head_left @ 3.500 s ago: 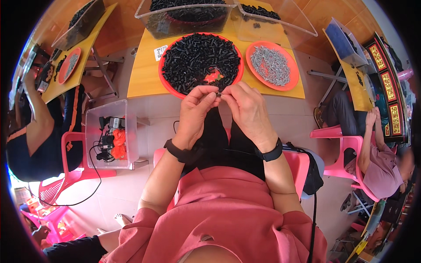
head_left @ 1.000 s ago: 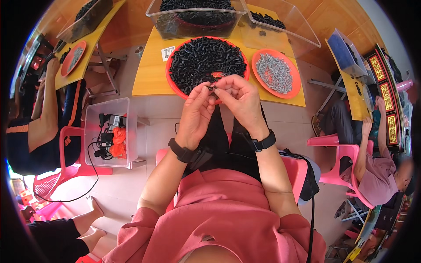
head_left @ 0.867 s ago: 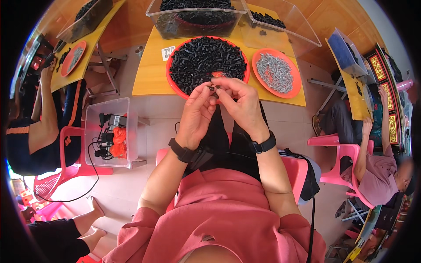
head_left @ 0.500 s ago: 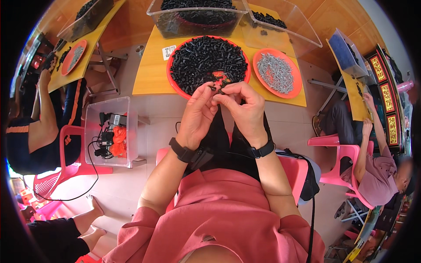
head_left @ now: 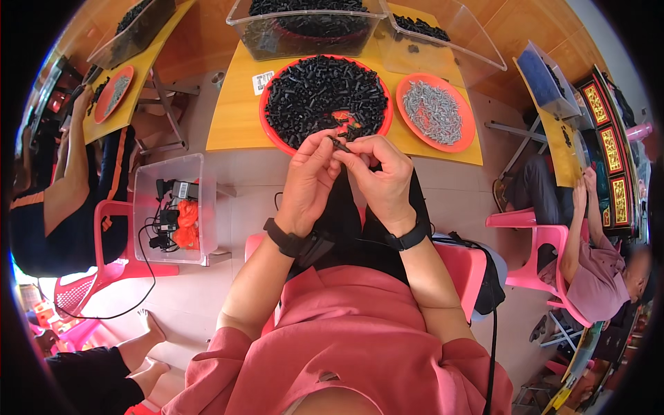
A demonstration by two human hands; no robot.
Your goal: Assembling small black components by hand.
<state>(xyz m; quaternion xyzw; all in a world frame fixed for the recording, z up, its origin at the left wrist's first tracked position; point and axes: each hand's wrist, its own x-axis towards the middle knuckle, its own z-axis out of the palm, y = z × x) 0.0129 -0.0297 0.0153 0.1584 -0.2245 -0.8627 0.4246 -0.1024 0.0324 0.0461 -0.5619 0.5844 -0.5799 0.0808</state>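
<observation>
Both hands meet at the near rim of a red round tray (head_left: pixel 263 119) heaped with small black tubular pieces (head_left: pixel 318 93). My left hand (head_left: pixel 312 176) pinches one end of a small dark tubular piece (head_left: pixel 337 144) between thumb and fingers. My right hand (head_left: pixel 382 178) is closed at the piece's other end, thumb against bent forefinger. Fingertips partly cover the piece, so I cannot tell whether a second part is joined to it. Right of the tray, an orange plate (head_left: pixel 462 135) carries many small silver screw-like pieces (head_left: pixel 434 111).
Clear plastic bins (head_left: pixel 304 43) of black pieces stand at the back of the yellow table (head_left: pixel 232 117). A clear box (head_left: pixel 173 253) with cables sits on the floor at left. People work at side tables, one on a pink chair (head_left: pixel 529 259).
My fingertips have come closer together, and the dark piece now bridges them. My right hand has shifted slightly left. At the right, a co-worker's hands have moved nearer each other.
</observation>
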